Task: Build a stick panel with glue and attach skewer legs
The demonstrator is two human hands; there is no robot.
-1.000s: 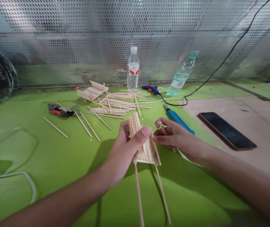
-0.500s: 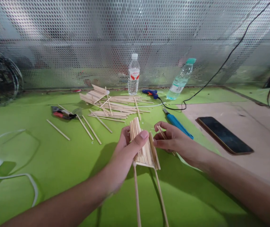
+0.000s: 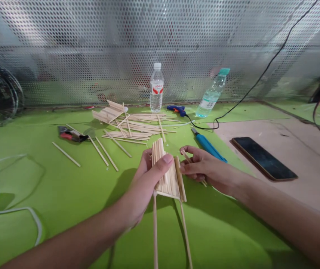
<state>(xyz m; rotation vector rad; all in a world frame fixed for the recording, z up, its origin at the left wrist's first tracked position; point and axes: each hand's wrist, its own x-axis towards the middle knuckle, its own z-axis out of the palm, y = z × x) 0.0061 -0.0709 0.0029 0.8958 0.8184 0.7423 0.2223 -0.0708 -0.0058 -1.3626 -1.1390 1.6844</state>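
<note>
My left hand (image 3: 148, 179) is closed round a small model of wooden sticks (image 3: 171, 183), its thumb pressed across the slatted face. Two long thin legs of the model stretch down toward me. Just to its right, my right hand (image 3: 202, 164) pinches a few short wooden sticks (image 3: 187, 157), partly hidden by the fingers. Its fingertips are close to the model's right edge; whether they touch it I cannot tell. Beyond my hands lies a pile of loose wooden sticks (image 3: 140, 128), with another slatted stick piece (image 3: 109, 112) at its left end.
A blue-handled cutter (image 3: 209, 146) and a phone (image 3: 263, 158) lie to the right. Farther back are a blue glue gun (image 3: 178, 110) with a black cable and two water bottles (image 3: 156, 89). Pliers (image 3: 71, 134) lie left; a perforated metal panel (image 3: 92, 56) closes the back.
The whole view has shifted slightly, so things sit a little farther left. Both hands keep their grips, with the right-hand sticks turned slightly.
</note>
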